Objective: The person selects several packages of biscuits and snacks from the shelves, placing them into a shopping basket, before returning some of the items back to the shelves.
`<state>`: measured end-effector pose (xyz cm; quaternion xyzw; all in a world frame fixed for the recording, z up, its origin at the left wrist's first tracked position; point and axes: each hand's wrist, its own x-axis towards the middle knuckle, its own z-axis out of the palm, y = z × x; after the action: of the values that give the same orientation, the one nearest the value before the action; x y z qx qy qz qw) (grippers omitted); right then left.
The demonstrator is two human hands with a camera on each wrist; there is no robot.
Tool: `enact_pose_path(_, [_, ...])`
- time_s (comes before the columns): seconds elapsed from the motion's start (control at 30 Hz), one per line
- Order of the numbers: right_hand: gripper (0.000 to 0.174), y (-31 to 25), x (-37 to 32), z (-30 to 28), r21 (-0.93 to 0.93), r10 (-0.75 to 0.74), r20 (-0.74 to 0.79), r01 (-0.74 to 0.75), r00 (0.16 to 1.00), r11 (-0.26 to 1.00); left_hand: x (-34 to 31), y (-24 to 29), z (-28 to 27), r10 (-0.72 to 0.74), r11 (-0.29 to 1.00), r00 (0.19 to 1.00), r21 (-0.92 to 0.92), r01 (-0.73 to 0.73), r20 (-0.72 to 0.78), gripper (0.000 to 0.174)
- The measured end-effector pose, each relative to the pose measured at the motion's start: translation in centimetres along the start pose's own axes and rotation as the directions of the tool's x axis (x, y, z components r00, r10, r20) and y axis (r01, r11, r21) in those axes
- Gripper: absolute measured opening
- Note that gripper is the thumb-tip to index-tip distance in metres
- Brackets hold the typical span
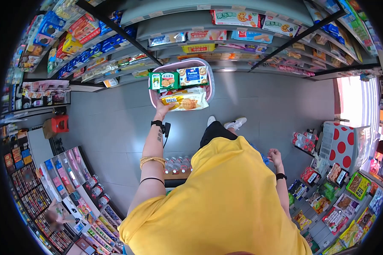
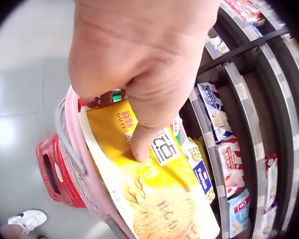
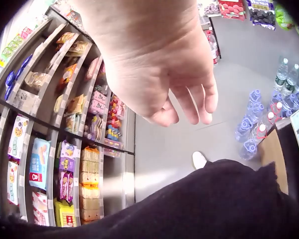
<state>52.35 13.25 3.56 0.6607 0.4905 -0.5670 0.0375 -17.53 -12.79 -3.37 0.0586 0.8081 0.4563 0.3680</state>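
My left hand (image 1: 162, 110) grips a yellow and white biscuit pack (image 2: 162, 204) at one end. The thumb (image 2: 141, 142) lies across its printed front, and the other fingers are hidden behind it. The pack lies over the near side of a pink basket (image 1: 212, 80). Inside the basket are a green biscuit pack (image 1: 168, 75) and a blue and white Fustus biscuit pack (image 1: 184, 81). My right hand (image 1: 275, 157) hangs loosely beside my body, its fingers (image 3: 188, 105) slightly bent and holding nothing.
Snack shelves (image 1: 170, 23) run behind the basket. A red plastic piece (image 2: 60, 174) shows below the basket in the left wrist view. Bottled drinks (image 1: 177, 165) stand near my legs, more bottles (image 1: 305, 141) at right. Grey floor (image 1: 110, 123) lies around me.
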Motion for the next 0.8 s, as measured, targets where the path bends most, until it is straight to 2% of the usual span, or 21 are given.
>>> enact_pose_path(0.1, [0.028, -5.7, 1.0, 1.2, -0.119, -0.019, 0.057, 0.026, 0.998, 0.992, -3.2, 2.3, -0.3, 0.018, 0.999, 0.998, 0.034, -0.016, -0.06, 0.08])
enact_pose_path(0.17, [0.026, -9.8, 1.5, 2.5, -0.159, -0.132, 0.081, 0.144, 0.988, 0.977, -5.0, 3.6, -0.9, 0.033, 0.999, 0.998, 0.039, -0.031, -0.056, 0.08])
enact_pose_path(0.2, [0.026, -12.0, 2.1, 3.3, -0.178, -0.191, 0.097, 0.206, 0.977, 0.962, -6.2, 3.9, -0.9, 0.081, 0.996, 0.994, -0.026, -0.083, -0.079, 0.074])
enact_pose_path(0.23, [0.026, -14.0, 2.9, 4.2, -0.219, -0.255, 0.151, 0.284, 0.955, 0.934, -7.3, 4.7, -1.1, 0.089, 0.992, 0.996, -0.087, -0.091, -0.03, 0.071])
enact_pose_path(0.3, [0.028, -18.2, 4.3, 6.0, -0.291, -0.364, 0.267, 0.435, 0.892, 0.852, -9.4, 6.3, -1.5, 0.113, 0.973, 0.991, -0.21, -0.098, 0.065, 0.064])
enact_pose_path(0.33, [0.028, -20.5, 4.5, 7.4, -0.317, -0.462, 0.306, 0.546, 0.833, 0.775, -10.5, 6.7, -1.3, 0.094, 0.962, 0.992, -0.265, -0.069, 0.084, 0.057])
enact_pose_path(0.37, [0.029, -23.1, 4.3, 9.2, -0.335, -0.548, 0.348, 0.647, 0.761, 0.685, -11.3, 7.0, -1.0, 0.137, 0.955, 0.988, -0.274, -0.113, 0.069, 0.057])
enact_pose_path(0.43, [0.033, -28.8, 2.5, 12.7, -0.362, -0.573, 0.45, 0.727, 0.685, 0.584, -12.9, 7.2, -0.7, 0.215, 0.939, 0.976, -0.282, -0.196, 0.037, 0.057])
enact_pose_path(0.47, [0.035, -31.4, 1.5, 14.4, -0.33, -0.543, 0.512, 0.736, 0.665, 0.591, -13.3, 6.9, -0.6, 0.233, 0.964, 0.972, -0.137, -0.228, 0.017, 0.056])
enact_pose_path(0.5, [0.036, -33.5, 1.0, 16.1, -0.298, -0.515, 0.572, 0.746, 0.639, 0.595, -14.2, 7.0, -0.4, 0.251, 0.953, 0.968, -0.18, -0.246, 0.006, 0.056])
enact_pose_path(0.57, [0.044, -36.5, 0.8, 19.1, -0.324, -0.45, 0.682, 0.789, 0.577, 0.522, -16.6, 8.2, 0.0, 0.3, 0.917, 0.953, -0.266, -0.296, -0.025, 0.055])
enact_pose_path(0.63, [0.059, -38.3, 0.2, 21.7, -0.269, -0.452, 0.738, 0.833, 0.5, 0.483, -19.1, 9.8, 0.0, 0.213, 0.918, 0.977, -0.337, -0.207, -0.02, 0.052])
enact_pose_path(0.73, [0.074, -41.3, -0.6, 24.2, -0.111, -0.315, 0.871, 0.776, 0.376, 0.62, -20.9, 10.0, 0.3, 0.107, 0.862, 0.994, -0.501, -0.079, 0.027, 0.047])
enact_pose_path(0.8, [0.078, -44.0, -1.3, 25.0, -0.023, -0.203, 0.937, 0.628, 0.285, 0.778, -21.7, 10.9, 1.1, 0.067, 0.798, 0.998, -0.602, -0.041, 0.021, 0.044])
